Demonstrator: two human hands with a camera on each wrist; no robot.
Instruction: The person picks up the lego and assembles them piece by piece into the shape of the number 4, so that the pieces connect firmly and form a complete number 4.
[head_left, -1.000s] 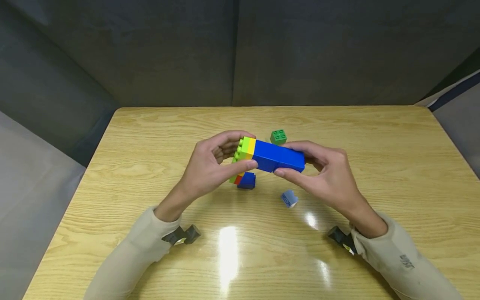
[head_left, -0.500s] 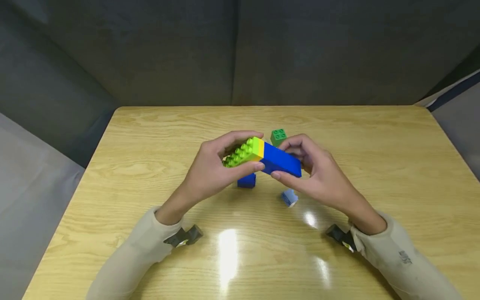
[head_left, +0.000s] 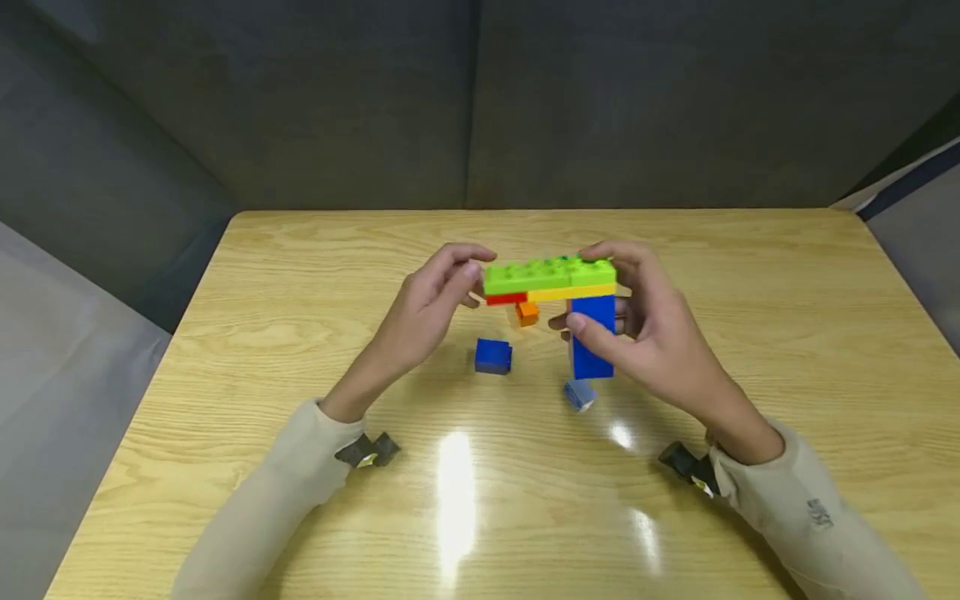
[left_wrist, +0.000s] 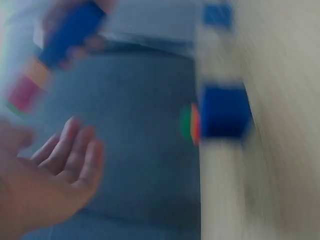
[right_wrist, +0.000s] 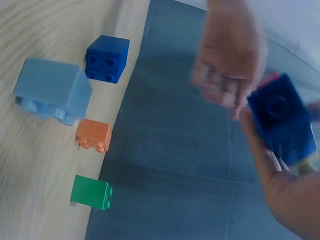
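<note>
From where I stand, the L-shaped brick assembly (head_left: 570,292) is up in the air over the middle of the counter (head_left: 262,358), gripped by the right hand (head_left: 645,325) alone. That thumb presses the near face of the blue column (head_left: 595,354) while the forefinger reaches over the studs of the lime-green layer (head_left: 525,277); holding it at this corner probably makes sense, since the column carries the yellow layer (head_left: 573,292) and the rest juts out leftward, with a red piece (head_left: 506,298) under the tip. The left hand (head_left: 423,304) is relaxed, its fingers slightly bent and holding nothing, just beside that jutting end (blurred in its own wrist view, though a gap shows there).

Below, the loose bricks lie apart from one another: a dark blue one (head_left: 492,357) left of centre, an orange one (head_left: 528,314) farther back, a light blue one (head_left: 579,394) on the near side, and a green one (right_wrist: 91,192) at the far side, mostly hidden from above. All of them sit within easy reach of both hands.

The counter's far edge runs along a dark cloth partition (head_left: 337,117), well beyond the hands. Bare wood stretches to either side, leaving good room for sideways movement; the bricks underneath are what might get knocked if the column dipped.
</note>
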